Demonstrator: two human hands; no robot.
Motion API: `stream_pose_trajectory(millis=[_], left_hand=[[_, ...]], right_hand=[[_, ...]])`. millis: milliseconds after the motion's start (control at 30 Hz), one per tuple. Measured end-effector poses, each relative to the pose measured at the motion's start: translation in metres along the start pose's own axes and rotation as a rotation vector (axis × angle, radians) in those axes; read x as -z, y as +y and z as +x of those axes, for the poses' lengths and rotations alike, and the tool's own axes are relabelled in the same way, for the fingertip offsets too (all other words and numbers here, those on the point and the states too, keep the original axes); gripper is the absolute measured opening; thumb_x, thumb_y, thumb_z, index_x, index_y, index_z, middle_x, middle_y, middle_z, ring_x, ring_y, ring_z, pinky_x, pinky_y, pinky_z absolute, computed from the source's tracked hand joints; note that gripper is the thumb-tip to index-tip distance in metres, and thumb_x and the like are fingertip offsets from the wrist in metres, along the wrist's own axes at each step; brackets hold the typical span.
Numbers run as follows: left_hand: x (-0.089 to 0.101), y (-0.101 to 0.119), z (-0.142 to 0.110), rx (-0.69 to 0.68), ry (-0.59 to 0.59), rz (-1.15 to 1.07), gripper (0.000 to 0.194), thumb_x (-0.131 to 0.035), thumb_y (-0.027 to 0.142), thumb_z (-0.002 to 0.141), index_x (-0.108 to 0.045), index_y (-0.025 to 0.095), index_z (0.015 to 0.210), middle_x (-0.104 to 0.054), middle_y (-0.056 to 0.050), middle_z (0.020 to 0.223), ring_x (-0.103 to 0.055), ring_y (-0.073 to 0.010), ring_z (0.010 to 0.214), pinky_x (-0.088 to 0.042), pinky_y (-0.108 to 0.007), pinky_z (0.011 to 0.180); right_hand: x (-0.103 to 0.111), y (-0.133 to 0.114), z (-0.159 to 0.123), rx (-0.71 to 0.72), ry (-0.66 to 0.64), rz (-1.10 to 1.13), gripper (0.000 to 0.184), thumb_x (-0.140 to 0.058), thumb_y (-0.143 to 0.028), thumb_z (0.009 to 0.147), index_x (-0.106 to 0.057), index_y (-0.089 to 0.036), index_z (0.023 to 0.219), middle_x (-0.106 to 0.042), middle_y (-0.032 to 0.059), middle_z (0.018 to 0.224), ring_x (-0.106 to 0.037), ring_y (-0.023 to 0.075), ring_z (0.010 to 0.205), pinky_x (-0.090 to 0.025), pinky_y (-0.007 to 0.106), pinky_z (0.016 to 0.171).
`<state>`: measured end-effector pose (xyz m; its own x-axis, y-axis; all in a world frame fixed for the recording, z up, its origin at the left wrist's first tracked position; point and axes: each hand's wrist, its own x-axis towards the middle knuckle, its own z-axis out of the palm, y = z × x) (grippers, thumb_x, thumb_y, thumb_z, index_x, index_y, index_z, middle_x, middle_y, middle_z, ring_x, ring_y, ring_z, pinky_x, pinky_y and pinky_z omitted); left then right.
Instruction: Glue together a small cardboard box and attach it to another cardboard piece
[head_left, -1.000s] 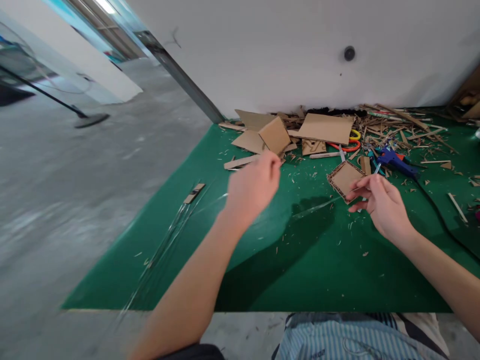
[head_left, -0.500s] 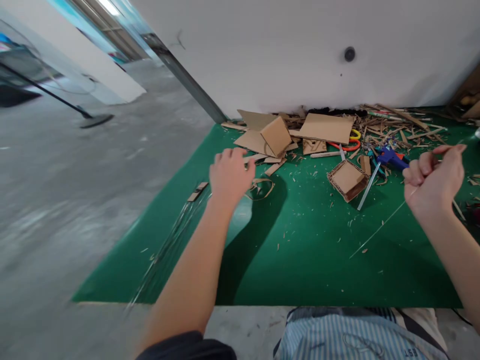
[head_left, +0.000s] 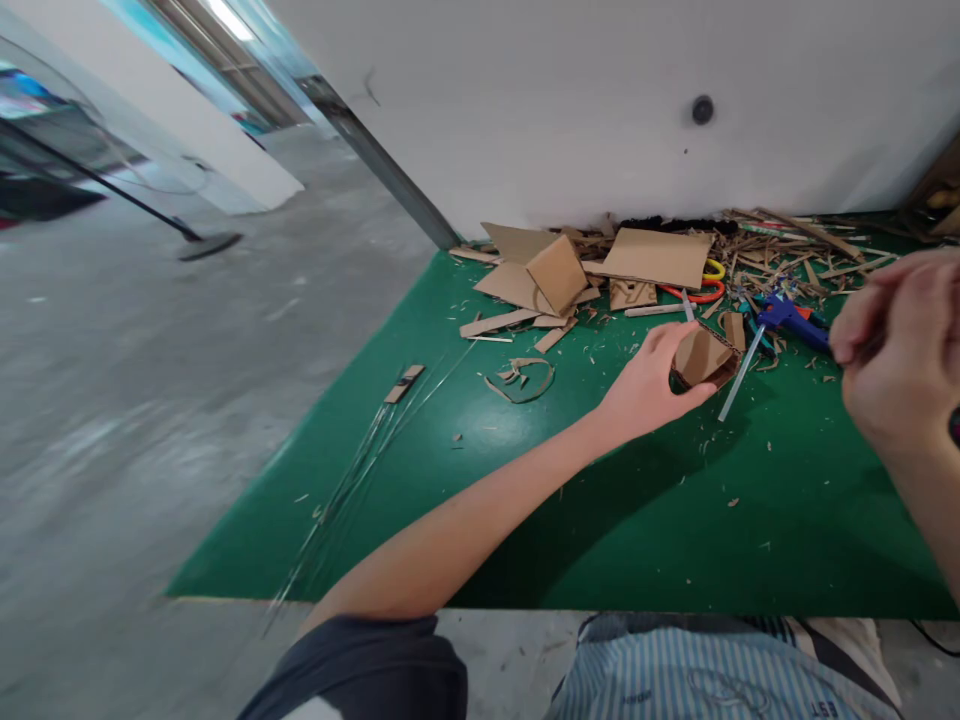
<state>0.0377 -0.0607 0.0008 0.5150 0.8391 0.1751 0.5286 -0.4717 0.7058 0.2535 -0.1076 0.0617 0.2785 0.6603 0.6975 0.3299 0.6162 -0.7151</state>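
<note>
Head view: left hand clamped on a small cardboard box, right of centre.
Squeezing too hard could buckle its walls; swinging rightward could knock the glue stick jutting from the glue gun. Right hand, at the right edge, is curled; whether it grips anything, I cannot tell.

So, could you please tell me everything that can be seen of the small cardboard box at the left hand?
The small cardboard box is brown and open at the top, with low walls, corrugated layers showing at the edges and a plain inner floor partly in shadow. The left hand grips it from the left, thumb on the near side, fingers on the far one. It is at the green table, just left of a translucent stick; whether it is lifted is unclear.
</note>
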Motion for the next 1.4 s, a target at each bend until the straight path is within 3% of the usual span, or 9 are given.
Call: stream_pose_trajectory(millis=[33,167,233,333,400,533,700,1200,1400], left_hand=[[0.002,-0.003,0.006,-0.005,0.008,-0.03,0.068,-0.066,0.051,0.083,-0.043,0.022,0.141,-0.044,-0.015,0.15,-0.05,-0.0307,0.133,-0.052,-0.048,0.105],[0.023,-0.022,0.026,0.004,0.025,-0.21,0.059,-0.069,0.052,0.079,-0.058,0.02,0.127,-0.058,-0.011,0.139,-0.059,-0.0264,0.123,-0.052,-0.043,0.104],[0.036,-0.03,0.03,0.064,-0.018,-0.308,0.055,-0.064,0.057,0.082,-0.062,0.021,0.124,-0.064,-0.01,0.132,-0.063,-0.0249,0.116,-0.055,-0.04,0.096],[0.047,-0.037,0.031,0.079,-0.094,-0.408,0.054,-0.059,0.061,0.085,-0.064,0.022,0.122,-0.069,-0.011,0.123,-0.068,-0.0237,0.106,-0.058,-0.037,0.084],[0.048,-0.038,0.028,-0.039,-0.108,-0.31,0.054,-0.065,0.059,0.081,-0.065,0.023,0.121,-0.066,-0.011,0.13,-0.066,-0.0255,0.114,-0.057,-0.041,0.092],[0.039,-0.033,0.02,-0.368,0.02,0.014,0.065,-0.078,0.055,0.072,-0.064,0.021,0.126,-0.061,-0.014,0.137,-0.055,-0.0295,0.132,-0.048,-0.047,0.111],[0.026,-0.029,0.013,-0.561,0.065,0.215,0.062,-0.071,0.053,0.08,-0.061,0.017,0.13,-0.061,-0.018,0.135,-0.062,-0.0284,0.124,-0.056,-0.042,0.102],[0.029,-0.019,0.01,-0.556,0.076,0.285,0.066,-0.066,0.064,0.079,-0.065,0.018,0.126,-0.066,-0.016,0.13,-0.067,-0.0261,0.118,-0.059,-0.038,0.098],[0.031,-0.018,0.01,-0.557,0.077,0.289,0.065,-0.067,0.064,0.078,-0.066,0.018,0.125,-0.066,-0.015,0.13,-0.068,-0.0264,0.115,-0.06,-0.039,0.096]], right_hand=[[-0.004,0.006,-0.009,-0.012,0.007,-0.014,0.024,-0.05,-0.045,0.097,-0.058,-0.027,0.085,-0.044,-0.0032,0.056,-0.044,0.0108,0.046,-0.029,0.029,0.043],[-0.005,0.038,-0.042,-0.4,-0.522,-0.109,0.037,-0.05,-0.052,0.096,-0.064,-0.02,0.085,-0.054,-0.0019,0.061,-0.047,0.0083,0.05,-0.036,0.024,0.046],[-0.005,0.051,-0.05,-0.577,-0.668,-0.086,0.047,-0.045,-0.06,0.095,-0.063,-0.018,0.083,-0.049,-0.0034,0.053,-0.044,0.0076,0.047,-0.035,0.023,0.045],[-0.012,0.055,-0.044,-0.67,-0.544,0.071,0.053,-0.046,-0.069,0.09,-0.059,-0.019,0.079,-0.038,-0.0069,0.045,-0.033,0.0063,0.039,-0.026,0.023,0.04],[-0.02,0.048,-0.028,-0.619,-0.389,0.221,0.052,-0.048,-0.07,0.089,-0.056,-0.021,0.075,-0.033,-0.0081,0.044,-0.026,0.0058,0.036,-0.019,0.023,0.037],[-0.039,0.03,0.012,-0.305,-0.16,0.352,0.045,-0.044,-0.061,0.095,-0.055,-0.024,0.074,-0.029,-0.0077,0.043,-0.023,0.0068,0.035,-0.016,0.025,0.036],[-0.058,0.024,0.039,0.078,0.08,0.294,0.036,-0.043,-0.051,0.099,-0.055,-0.024,0.08,-0.037,-0.0059,0.052,-0.034,0.0074,0.038,-0.023,0.026,0.036],[-0.06,0.04,0.011,0.038,-0.098,0.034,0.044,-0.033,-0.063,0.097,-0.053,-0.027,0.083,-0.042,-0.0028,0.056,-0.044,0.0118,0.046,-0.033,0.03,0.047],[-0.061,0.038,0.012,0.068,-0.042,0.086,0.042,-0.034,-0.06,0.099,-0.052,-0.026,0.081,-0.038,-0.0045,0.054,-0.041,0.0096,0.043,-0.029,0.028,0.044]])
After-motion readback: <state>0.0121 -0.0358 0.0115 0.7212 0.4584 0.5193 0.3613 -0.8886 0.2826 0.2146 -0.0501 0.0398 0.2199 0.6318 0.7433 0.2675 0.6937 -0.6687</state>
